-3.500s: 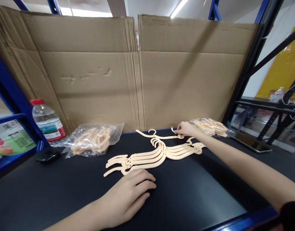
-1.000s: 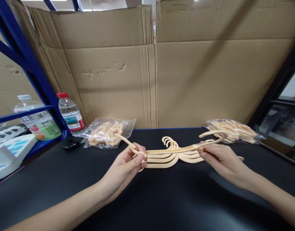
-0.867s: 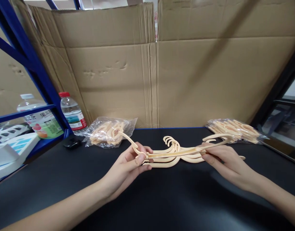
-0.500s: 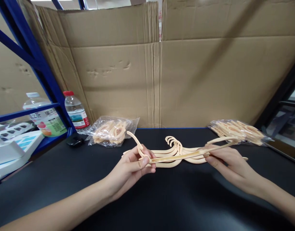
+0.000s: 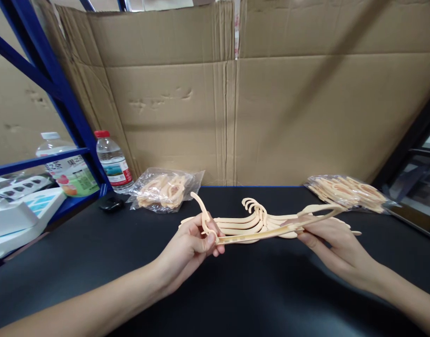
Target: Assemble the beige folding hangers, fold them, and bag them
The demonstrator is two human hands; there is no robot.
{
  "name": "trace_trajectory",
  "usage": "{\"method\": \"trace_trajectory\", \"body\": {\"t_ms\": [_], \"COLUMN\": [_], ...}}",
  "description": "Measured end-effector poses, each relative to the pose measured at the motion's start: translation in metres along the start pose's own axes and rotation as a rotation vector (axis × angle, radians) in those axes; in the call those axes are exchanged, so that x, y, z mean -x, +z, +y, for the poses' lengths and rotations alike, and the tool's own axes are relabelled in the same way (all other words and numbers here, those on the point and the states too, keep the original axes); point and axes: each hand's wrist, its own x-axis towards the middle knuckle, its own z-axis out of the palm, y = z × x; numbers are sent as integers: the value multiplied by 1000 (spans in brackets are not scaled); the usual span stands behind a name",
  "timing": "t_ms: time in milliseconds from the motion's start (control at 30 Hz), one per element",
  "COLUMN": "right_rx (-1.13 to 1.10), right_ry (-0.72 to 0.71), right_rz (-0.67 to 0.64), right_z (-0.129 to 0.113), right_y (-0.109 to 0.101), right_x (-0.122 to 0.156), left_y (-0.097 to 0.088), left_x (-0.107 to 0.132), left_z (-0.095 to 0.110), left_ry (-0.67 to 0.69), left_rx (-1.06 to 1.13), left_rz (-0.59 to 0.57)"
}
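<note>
Your L hand (image 5: 192, 245) pinches, thumb against fingers (image 5: 207, 241), one end of a cream, slim, curved, plastic-looking hanger (image 5: 253, 235); your R hand (image 5: 336, 238) grips it nr the other end. It's up off the matte black tabletop (image 5: 236, 295), btwn both hands. Long axis runs L to R, R end a bit higher; L tip curves up and away from you, a curved piece (image 5: 311, 208) loops over your R hand. Step in hand looks to be a two-handed hold, channelled side facing you; next move prob. calls for matched grips w/o twist. Just behind: a fanned row of cream hangers (image 5: 261, 216), hooks pointing away and L. Clear plastic bags of cream pieces (image 5: 164, 192) lie farther back, either side.
</note>
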Motion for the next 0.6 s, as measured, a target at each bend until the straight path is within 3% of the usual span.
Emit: {"method": "trace_trajectory", "body": {"t_ms": [433, 600], "right_rx": [-89, -107], "right_ry": [33, 76], "right_rz": [-1, 28], "right_z": [-10, -15], "right_y": [9, 8], "right_x": [3, 0], "left_y": [0, 4], "left_x": [-1, 2], "left_z": [0, -1], "left_ry": [35, 106], "left_rx": [-107, -101], "left_rz": [106, 120]}}
